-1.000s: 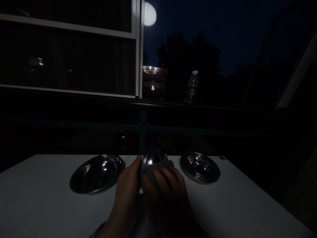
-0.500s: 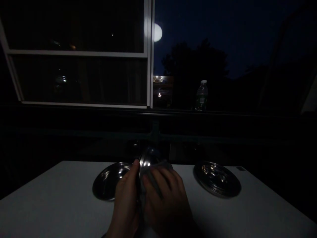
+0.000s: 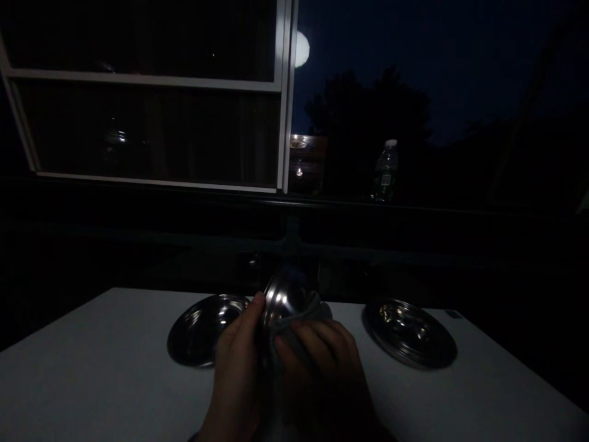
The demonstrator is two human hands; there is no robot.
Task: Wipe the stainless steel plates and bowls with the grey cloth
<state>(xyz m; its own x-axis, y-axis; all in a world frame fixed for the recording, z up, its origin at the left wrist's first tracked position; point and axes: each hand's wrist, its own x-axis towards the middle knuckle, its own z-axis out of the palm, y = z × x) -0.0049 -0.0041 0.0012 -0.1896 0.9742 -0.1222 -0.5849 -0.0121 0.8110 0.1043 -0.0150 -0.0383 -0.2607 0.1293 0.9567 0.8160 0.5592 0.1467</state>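
My left hand (image 3: pixel 239 362) grips a shiny stainless steel plate (image 3: pixel 279 298) by its left edge, thumb on the near face. The plate is tilted up above the table, and its lower part is hidden behind my hands. A grey-green cloth (image 3: pixel 311 307) lies bunched under my right hand (image 3: pixel 322 362), whose bent fingers press it against the plate's right side. Behind my left hand another steel plate (image 3: pixel 193 334) rests on the table. Off to the right sits what looks like a stack of steel plates (image 3: pixel 411 334).
The white table (image 3: pixel 115 374) spreads out below my hands, its far edge just beyond the plates. A clear bottle (image 3: pixel 385 175) with a white cap stands on the ledge by the window frame (image 3: pixel 288 123). The surroundings are very dark.
The view has shifted slightly. My right hand and the cloth have slid a little to the right, uncovering more of the held plate. The left hand keeps its grip.
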